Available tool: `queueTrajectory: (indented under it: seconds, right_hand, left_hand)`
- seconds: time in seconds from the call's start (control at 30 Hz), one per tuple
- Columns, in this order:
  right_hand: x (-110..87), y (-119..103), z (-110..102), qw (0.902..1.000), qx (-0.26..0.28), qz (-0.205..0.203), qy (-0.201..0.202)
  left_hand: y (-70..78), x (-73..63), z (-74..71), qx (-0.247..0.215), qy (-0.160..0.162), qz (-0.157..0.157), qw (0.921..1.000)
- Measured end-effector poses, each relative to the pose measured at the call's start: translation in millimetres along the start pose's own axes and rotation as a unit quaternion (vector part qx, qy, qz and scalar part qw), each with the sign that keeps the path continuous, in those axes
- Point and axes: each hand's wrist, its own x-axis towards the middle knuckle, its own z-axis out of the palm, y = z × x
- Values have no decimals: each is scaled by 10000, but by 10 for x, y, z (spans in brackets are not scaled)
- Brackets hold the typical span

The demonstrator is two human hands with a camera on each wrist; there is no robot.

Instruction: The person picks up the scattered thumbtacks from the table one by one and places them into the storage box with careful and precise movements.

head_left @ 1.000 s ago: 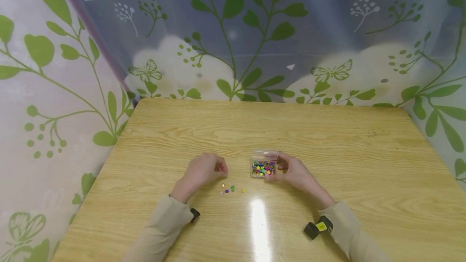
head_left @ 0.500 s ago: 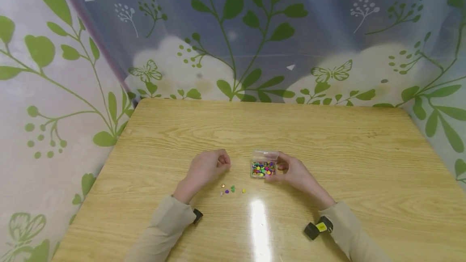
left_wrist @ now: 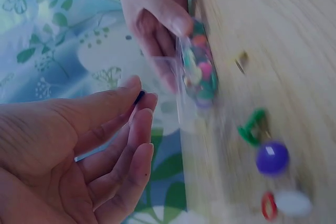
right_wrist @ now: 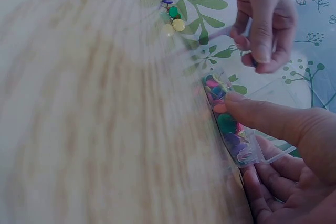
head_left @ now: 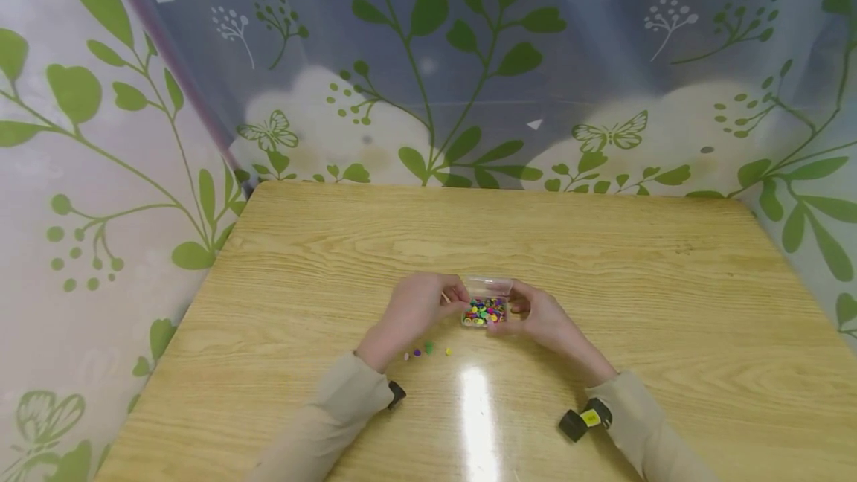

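A clear plastic box [head_left: 488,286] of colourful thumbtacks stands on the table with its hinged lid raised. My right hand [head_left: 545,318] grips it from the right, thumb at the front and fingers behind. At the box's left edge is my left hand [head_left: 420,307], thumb and index finger pinching a small dark thumbtack [left_wrist: 139,96], mostly hidden by the fingertips. Loose on the table, below the left hand, lie a green thumbtack [head_left: 429,348], a purple thumbtack [left_wrist: 273,158], a yellow thumbtack [head_left: 448,351] and a white thumbtack [left_wrist: 293,203] with a red ring beside it.
The wooden table [head_left: 602,244] reaches back to a curtain [head_left: 428,58] printed with leaves and butterflies. A similar leafy sheet [head_left: 100,169] hangs along the left side. A bright light reflection shows on the tabletop in front of the box.
My left hand has moved right, from beside the loose thumbtacks up to the box's left edge, its fingertips still pinched. The right hand and the box have stayed in place.
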Motion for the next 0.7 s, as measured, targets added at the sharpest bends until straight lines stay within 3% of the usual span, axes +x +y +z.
queueTrajectory:
  seconds: [0.37, 0.57, 0.7]
  right_hand:
    - [-15, -17, -7, 10000, -48, 79, 15]
    - [-8, -13, -9, 9999, -93, 56, -25]
    - [-12, -5, -12, 9999, -97, 67, -8]
  left_hand:
    - [280, 181, 108, 102, -122, 278, 9995]
    - [318, 210, 164, 192, -79, 358, 9991]
    - [298, 189, 142, 102, -117, 223, 9996]
